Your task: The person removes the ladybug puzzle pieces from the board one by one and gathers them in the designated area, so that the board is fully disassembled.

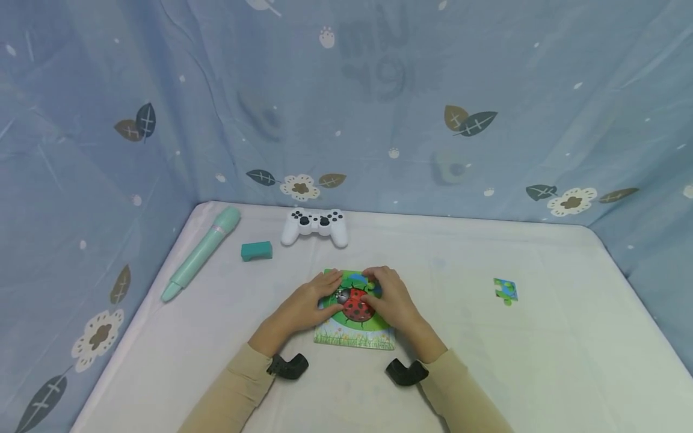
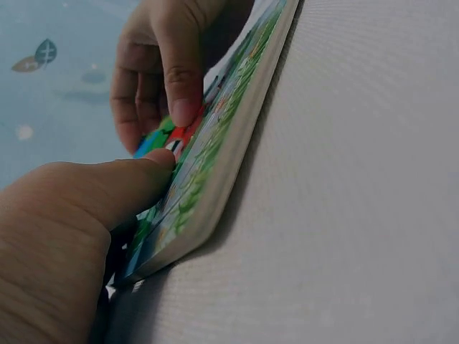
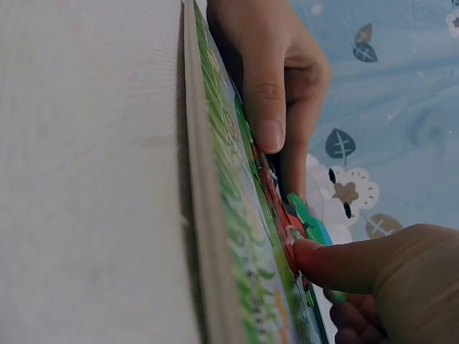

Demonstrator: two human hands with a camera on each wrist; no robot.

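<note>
A ladybug jigsaw puzzle with a grassy lower border lies flat on the white table. My left hand rests on its left side, fingers extended toward the upper edge and thumb across the ladybug's head. At the upper right of the picture my right hand pinches a puzzle piece between thumb and fingers. This piece is green, blue and red, and stands tilted up from the board in the right wrist view. The right fingers partly cover it from above.
Off to the right lies a loose blue-green puzzle piece. Behind the board are a white game controller and a small teal block. A mint-green microphone-shaped stick lies at the left edge. Patterned blue cloth hangs around the table.
</note>
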